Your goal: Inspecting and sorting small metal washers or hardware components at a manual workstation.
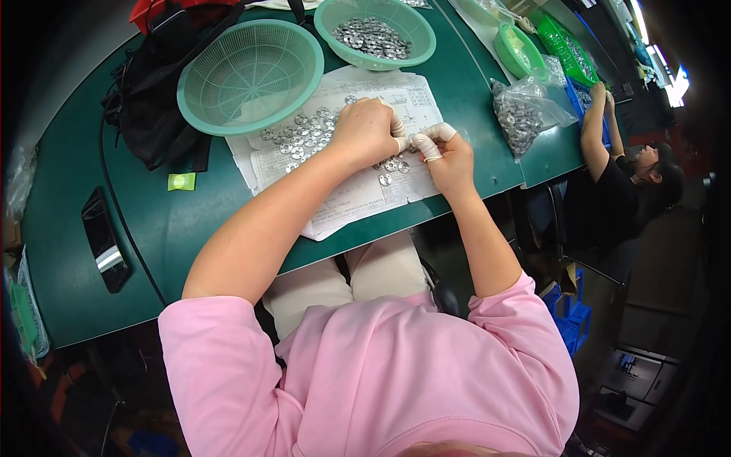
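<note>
Over a stack of printed paper sheets (350, 194), my left hand (368, 131) and my right hand (449, 160) meet with their fingertips pinched together. White finger covers wrap several of the fingers. Between the fingertips sits a small shiny metal part, mostly hidden by the covers. Round silvery metal discs with holes (304, 135) lie spread on the paper left of my left hand. A few more discs (385, 180) lie just below the fingertips, near my right hand.
Beyond the papers stand an empty-looking green mesh basket (199, 114) and a green basket of discs (324, 27). A bag of metal parts (519, 126) is at right, near a co-worker (640, 190). A black bag (152, 114), phone (105, 240) and green packet (181, 181) lie left.
</note>
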Tool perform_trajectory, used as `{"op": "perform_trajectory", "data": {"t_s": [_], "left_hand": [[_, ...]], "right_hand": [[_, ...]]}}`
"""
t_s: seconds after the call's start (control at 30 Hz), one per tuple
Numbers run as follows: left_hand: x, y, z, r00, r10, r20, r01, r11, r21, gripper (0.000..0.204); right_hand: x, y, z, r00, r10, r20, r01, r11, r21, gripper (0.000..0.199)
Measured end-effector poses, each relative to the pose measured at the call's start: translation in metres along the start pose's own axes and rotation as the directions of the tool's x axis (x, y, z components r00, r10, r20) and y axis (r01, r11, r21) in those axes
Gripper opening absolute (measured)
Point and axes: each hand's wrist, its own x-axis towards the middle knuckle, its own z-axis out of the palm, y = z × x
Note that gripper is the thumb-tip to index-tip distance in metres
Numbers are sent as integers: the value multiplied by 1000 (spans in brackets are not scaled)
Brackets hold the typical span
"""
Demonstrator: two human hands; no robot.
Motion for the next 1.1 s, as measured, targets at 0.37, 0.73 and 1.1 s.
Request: {"op": "perform_trajectory", "data": {"t_s": [0.37, 0.73, 1.1], "left_hand": [[2, -3, -8, 994, -57, 95, 65, 995, -79, 17], [1, 0, 2, 998, 52, -42, -51, 998, 30, 16], [4, -3, -6, 995, -26, 101, 33, 997, -64, 17]], "right_hand": [[0, -8, 2, 939, -338, 68, 341, 885, -318, 16], [-1, 2, 0, 984, -176, 8, 176, 980, -92, 16], [17, -8, -5, 989, 135, 61, -141, 984, 106, 8]]}}
